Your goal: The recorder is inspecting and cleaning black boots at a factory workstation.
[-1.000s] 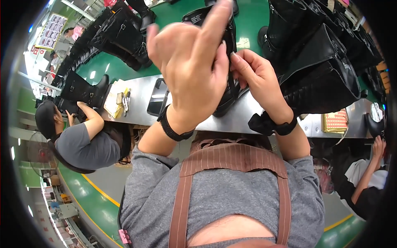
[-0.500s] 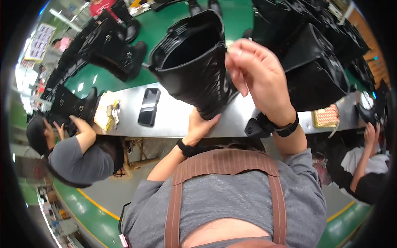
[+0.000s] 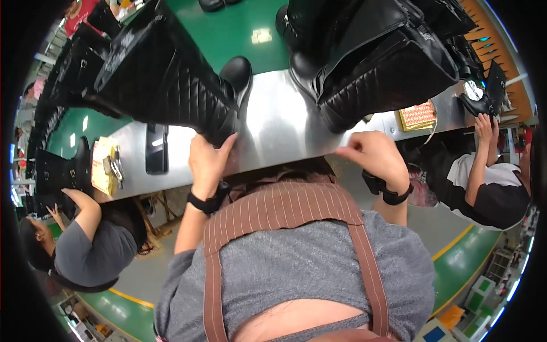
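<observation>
Half a second ago I held the tall black boot (image 3: 165, 80) up in front of me with both hands; now it lies on its side on the steel workbench (image 3: 273, 128), shaft to my left, toe pointing away. From the head camera, my left hand (image 3: 208, 159) rests at the boot's heel, fingers together and pressed against the quilted leather, a black wristband below it. My right hand (image 3: 370, 157) has let go and hovers at the bench's near edge, fingers loosely curled, thumb and forefinger pinched, holding nothing I can make out. Quilted, glossy black boots (image 3: 382, 62) crowd the bench to my right. A dark phone (image 3: 156, 148) lies flat to my left, beside a yellow pad (image 3: 102, 165). Seated co-workers flank me on both sides, each handling a boot.
</observation>
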### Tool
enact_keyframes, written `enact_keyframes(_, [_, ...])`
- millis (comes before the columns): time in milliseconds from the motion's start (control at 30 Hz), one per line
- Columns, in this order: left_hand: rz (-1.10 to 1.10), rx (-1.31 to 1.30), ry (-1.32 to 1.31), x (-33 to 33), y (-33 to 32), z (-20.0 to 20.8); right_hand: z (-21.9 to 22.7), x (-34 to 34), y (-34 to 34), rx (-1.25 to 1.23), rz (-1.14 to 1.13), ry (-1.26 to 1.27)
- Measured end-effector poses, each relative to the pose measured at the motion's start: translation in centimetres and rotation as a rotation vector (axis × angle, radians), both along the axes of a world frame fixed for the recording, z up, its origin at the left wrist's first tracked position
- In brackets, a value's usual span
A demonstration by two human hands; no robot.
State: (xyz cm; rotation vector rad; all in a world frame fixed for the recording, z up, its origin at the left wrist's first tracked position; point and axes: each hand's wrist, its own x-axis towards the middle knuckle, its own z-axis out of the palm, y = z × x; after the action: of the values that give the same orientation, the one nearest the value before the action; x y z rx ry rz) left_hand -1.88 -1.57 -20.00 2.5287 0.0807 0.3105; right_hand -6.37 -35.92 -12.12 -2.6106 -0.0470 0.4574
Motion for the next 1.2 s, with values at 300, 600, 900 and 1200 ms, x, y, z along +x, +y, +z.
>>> enact_keyframes(300, [-0.750, -0.384, 0.253, 2.3, -5.4, 4.1, -11.1, 3.4, 0.4, 0.692, -0.366, -0.552])
enact_keyframes(600, [-0.764, -0.853, 0.925, 6.7, -13.6, -4.2, -10.6, 2.8, -1.5, 0.781, -0.255, -0.249])
enact_keyframes(900, [-1.116, -1.305, 0.780, 5.7, -12.1, 9.5, -9.2, 3.3, 0.0, 0.664, -0.135, -0.664])
enact_keyframes(1200, [-1.053, -1.275, 0.718, 4.8, -13.6, 17.2, -8.6, 3.2, 0.3, 0.709, -0.070, -0.263])
